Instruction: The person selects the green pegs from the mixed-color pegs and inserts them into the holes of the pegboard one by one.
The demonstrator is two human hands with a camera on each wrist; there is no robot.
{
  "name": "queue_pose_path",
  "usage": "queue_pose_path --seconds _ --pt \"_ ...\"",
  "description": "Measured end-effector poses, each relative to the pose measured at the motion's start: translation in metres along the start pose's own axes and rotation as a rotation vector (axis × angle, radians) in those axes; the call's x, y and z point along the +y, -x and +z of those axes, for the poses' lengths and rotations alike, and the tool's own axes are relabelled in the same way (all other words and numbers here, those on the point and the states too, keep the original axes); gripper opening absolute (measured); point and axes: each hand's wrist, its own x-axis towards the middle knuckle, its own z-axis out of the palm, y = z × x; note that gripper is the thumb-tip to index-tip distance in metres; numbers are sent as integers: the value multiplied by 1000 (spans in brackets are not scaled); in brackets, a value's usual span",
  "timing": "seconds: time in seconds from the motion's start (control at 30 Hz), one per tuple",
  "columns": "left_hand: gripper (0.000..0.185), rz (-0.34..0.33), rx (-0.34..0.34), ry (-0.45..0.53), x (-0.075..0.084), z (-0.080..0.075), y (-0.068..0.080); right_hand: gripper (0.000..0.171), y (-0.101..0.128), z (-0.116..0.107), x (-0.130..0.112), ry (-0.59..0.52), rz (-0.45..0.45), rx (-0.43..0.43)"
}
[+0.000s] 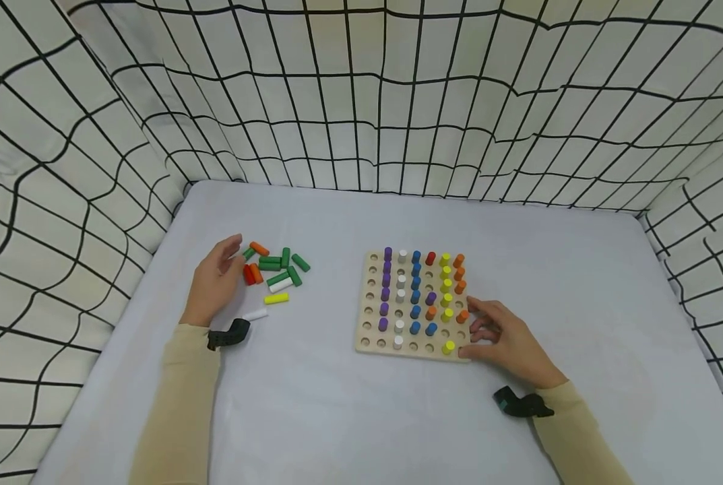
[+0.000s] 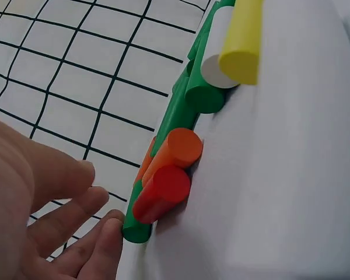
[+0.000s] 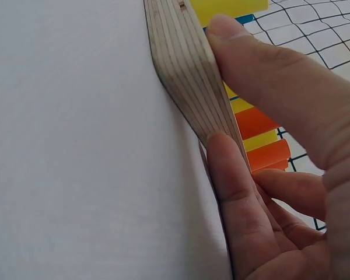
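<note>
The wooden pegboard (image 1: 411, 306) lies flat on the grey table (image 1: 349, 404), a little right of the middle, with upright pegs in columns: purple pegs (image 1: 385, 289) toward its left edge, then white, blue, yellow pegs (image 1: 446, 286) and orange pegs (image 1: 459, 273) along its right edge, and a single red peg (image 1: 430, 259) in the far row. The right hand (image 1: 507, 340) holds the board at its near right corner; the right wrist view shows the thumb (image 3: 262, 70) curled over the top face and a finger pressed along the layered side edge (image 3: 186, 70), so the hand grips the board. Toward the table's left edge lies a loose pile of pegs (image 1: 273, 269), green, orange, red, white and yellow, all on their sides. The left hand (image 1: 215, 283) rests just left of the pile with fingers relaxed and holding nothing, its fingertips (image 2: 108, 230) touching the end of a green peg (image 2: 137, 230) that lies under a red peg (image 2: 161, 192).
</note>
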Motion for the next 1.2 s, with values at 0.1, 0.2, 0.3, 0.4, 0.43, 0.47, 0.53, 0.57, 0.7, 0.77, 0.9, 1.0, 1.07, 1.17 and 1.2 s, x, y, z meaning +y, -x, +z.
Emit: queue_pose_path --seconds 0.1,0.2,0.3,0.4,0.43,0.47,0.53,0.57,0.7,0.77,0.9,1.0,1.07,1.17,1.2 --pt "51 0 12 -39 -2 1 0 97 -1 0 0 4 -8 7" --pt "52 -23 12 -91 -2 2 1 96 0 0 1 5 -11 9" --pt "51 -37 4 -141 -3 3 3 96 0 0 2 0 -14 13" --pt "45 -1 17 -175 -4 4 2 96 0 1 3 -2 -19 20" --pt "43 19 29 -187 -4 5 1 96 1 1 4 -1 -20 23" --pt "41 37 44 -197 -4 5 1 96 1 1 4 -2 -22 23" --pt "38 60 76 -219 -4 6 0 95 1 0 4 -5 -21 22" --pt "37 63 92 -228 -5 6 0 95 0 0 3 -3 -20 21" --pt "37 35 131 -263 -5 7 1 95 -1 -1 1 1 -13 13" --pt "39 16 134 -269 -5 7 1 96 -2 -1 1 5 -9 10" --pt "45 -9 121 -277 -5 7 1 96 -2 -1 0 2 -8 7" --pt "46 -13 103 -290 -4 7 0 96 -3 -1 0 0 -14 9" --pt "45 0 91 -299 -3 7 -1 96 -3 -1 1 0 -18 11" --pt "42 32 76 -311 -3 7 -2 96 -3 -1 2 1 -18 15" --pt "41 40 73 -312 -3 7 -2 96 -3 -1 2 -1 -16 14"
